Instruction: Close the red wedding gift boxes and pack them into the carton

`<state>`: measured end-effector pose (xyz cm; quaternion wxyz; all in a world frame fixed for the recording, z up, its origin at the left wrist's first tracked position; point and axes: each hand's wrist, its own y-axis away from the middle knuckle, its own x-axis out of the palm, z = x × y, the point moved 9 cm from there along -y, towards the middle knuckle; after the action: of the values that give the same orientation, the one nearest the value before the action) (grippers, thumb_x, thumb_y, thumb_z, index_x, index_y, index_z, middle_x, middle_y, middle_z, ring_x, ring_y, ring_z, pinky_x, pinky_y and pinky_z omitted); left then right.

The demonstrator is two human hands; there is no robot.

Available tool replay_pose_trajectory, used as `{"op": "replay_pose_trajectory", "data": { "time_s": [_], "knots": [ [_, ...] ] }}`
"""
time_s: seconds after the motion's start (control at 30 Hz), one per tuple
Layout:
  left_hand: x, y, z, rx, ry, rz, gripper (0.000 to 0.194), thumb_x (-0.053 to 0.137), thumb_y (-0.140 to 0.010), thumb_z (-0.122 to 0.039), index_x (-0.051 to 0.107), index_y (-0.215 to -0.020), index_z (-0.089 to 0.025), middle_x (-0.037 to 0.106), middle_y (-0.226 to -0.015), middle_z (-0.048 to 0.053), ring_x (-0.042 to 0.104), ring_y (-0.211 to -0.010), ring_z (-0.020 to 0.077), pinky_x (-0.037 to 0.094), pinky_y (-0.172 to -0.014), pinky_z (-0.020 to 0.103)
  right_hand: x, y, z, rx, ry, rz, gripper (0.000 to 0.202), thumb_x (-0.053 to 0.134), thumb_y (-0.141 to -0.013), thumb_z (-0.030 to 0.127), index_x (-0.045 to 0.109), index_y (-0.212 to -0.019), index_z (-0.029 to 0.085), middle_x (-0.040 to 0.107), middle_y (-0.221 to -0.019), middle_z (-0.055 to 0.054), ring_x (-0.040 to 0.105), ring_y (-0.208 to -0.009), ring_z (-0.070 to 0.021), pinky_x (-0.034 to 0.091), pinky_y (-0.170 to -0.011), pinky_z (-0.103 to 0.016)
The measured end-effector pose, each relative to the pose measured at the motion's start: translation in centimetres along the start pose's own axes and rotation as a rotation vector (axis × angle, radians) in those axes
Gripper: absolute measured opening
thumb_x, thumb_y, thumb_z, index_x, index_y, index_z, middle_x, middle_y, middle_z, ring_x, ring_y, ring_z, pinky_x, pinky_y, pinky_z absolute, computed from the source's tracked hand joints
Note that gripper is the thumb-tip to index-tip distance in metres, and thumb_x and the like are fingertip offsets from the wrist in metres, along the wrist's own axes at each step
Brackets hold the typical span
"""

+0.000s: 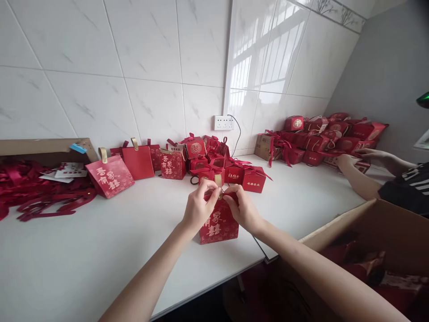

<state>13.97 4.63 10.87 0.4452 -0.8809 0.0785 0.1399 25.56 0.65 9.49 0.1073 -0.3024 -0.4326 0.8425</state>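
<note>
A red gift box (219, 228) with gold Chinese characters stands upright near the table's front edge, directly before me. A short gold strap (218, 180) sticks up at its top. My left hand (200, 203) is closed, its thumb and fingertips pinching the top edge beside the strap. From the other side, my right hand (244, 209) also pinches the top of this box, fingers bent inward. Both sets of fingertips nearly meet at a small metal-coloured fastening. Fingers cover much of the upper edge, so exactly what each pinches there is hard to make out.
Similar red bags (110, 176) and ribboned boxes (253, 179) line the wall. Loose red ribbons (60, 197) and white cards (69, 172) lie left. A pile of boxes (315, 138) sits right, near another person's hands (348, 163). A cardboard carton (385, 219) stands at front right.
</note>
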Motion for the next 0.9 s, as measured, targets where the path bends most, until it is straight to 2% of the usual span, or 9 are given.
{"op": "replay_pose_trajectory", "data": {
  "time_s": [0.13, 0.33, 0.5, 0.57, 0.7, 0.8, 0.9],
  "knots": [
    [0.0, 0.6, -0.6, 0.059, -0.011, 0.021, 0.016, 0.050, -0.090, -0.026, 0.065, -0.091, -0.021, 0.071, -0.086, 0.001, 0.067, -0.078, 0.0131, 0.053, -0.073, 0.023, 0.1, 0.2, 1.2, -0.144, 0.064, 0.034, 0.015, 0.036, -0.096, 0.017, 0.049, -0.094, 0.023, 0.055, -0.086, -0.004, 0.055, -0.075, -0.0157, 0.047, -0.064, -0.028],
    [-0.1, 1.0, 0.2, -0.054, 0.077, 0.034, 0.021, 0.052, -0.086, -0.024, 0.068, -0.098, -0.019, 0.072, -0.099, 0.005, 0.067, -0.091, 0.0171, 0.055, -0.084, 0.028, -0.3, 0.1, 1.5, -0.145, 0.081, 0.040, 0.013, 0.038, -0.095, 0.015, 0.048, -0.090, 0.023, 0.053, -0.082, -0.003, 0.053, -0.072, -0.0149, 0.046, -0.063, -0.027],
    [0.1, 1.1, 0.3, -0.064, 0.132, 0.092, 0.029, 0.050, -0.081, -0.020, 0.067, -0.105, -0.018, 0.071, -0.104, 0.005, 0.067, -0.094, 0.0186, 0.057, -0.079, 0.028, -0.1, 0.3, 1.2, -0.108, 0.040, 0.068, 0.010, 0.043, -0.091, 0.015, 0.048, -0.088, 0.022, 0.055, -0.083, -0.004, 0.055, -0.076, -0.0158, 0.046, -0.065, -0.028],
    [0.2, 1.0, 0.3, -0.064, 0.141, 0.113, 0.030, 0.052, -0.080, -0.021, 0.066, -0.106, -0.018, 0.070, -0.104, 0.005, 0.066, -0.096, 0.0194, 0.057, -0.080, 0.029, -0.2, 0.4, 0.9, -0.071, 0.003, 0.043, 0.008, 0.046, -0.090, 0.016, 0.047, -0.093, 0.022, 0.057, -0.087, -0.004, 0.057, -0.078, -0.0159, 0.048, -0.066, -0.028],
    [0.1, 0.8, 0.1, -0.035, 0.107, 0.109, 0.023, 0.055, -0.082, -0.023, 0.067, -0.101, -0.019, 0.070, -0.098, 0.004, 0.066, -0.091, 0.0176, 0.055, -0.083, 0.028, -0.5, 0.3, 0.2, 0.019, -0.033, 0.011, 0.018, 0.049, -0.088, 0.017, 0.048, -0.106, 0.022, 0.060, -0.092, -0.005, 0.060, -0.080, -0.0159, 0.048, -0.069, -0.029],
    [0.0, 0.9, 0.2, -0.030, 0.074, 0.088, 0.023, 0.055, -0.083, -0.023, 0.063, -0.104, -0.020, 0.069, -0.094, 0.003, 0.065, -0.088, 0.0165, 0.054, -0.082, 0.029, -0.4, -0.1, 0.5, 0.035, 0.007, 0.040, 0.009, 0.048, -0.088, 0.017, 0.054, -0.093, 0.021, 0.059, -0.084, -0.003, 0.058, -0.076, -0.0156, 0.047, -0.068, -0.028],
    [-0.2, 1.2, 1.0, -0.100, 0.128, 0.035, 0.036, 0.059, -0.081, -0.025, 0.053, -0.116, -0.021, 0.068, -0.091, 0.003, 0.066, -0.086, 0.0174, 0.054, -0.082, 0.032, -0.5, -0.4, 0.7, 0.072, 0.026, 0.044, 0.007, 0.048, -0.086, 0.018, 0.055, -0.085, 0.021, 0.058, -0.079, -0.003, 0.056, -0.073, -0.0156, 0.046, -0.068, -0.028]
  ]
}}
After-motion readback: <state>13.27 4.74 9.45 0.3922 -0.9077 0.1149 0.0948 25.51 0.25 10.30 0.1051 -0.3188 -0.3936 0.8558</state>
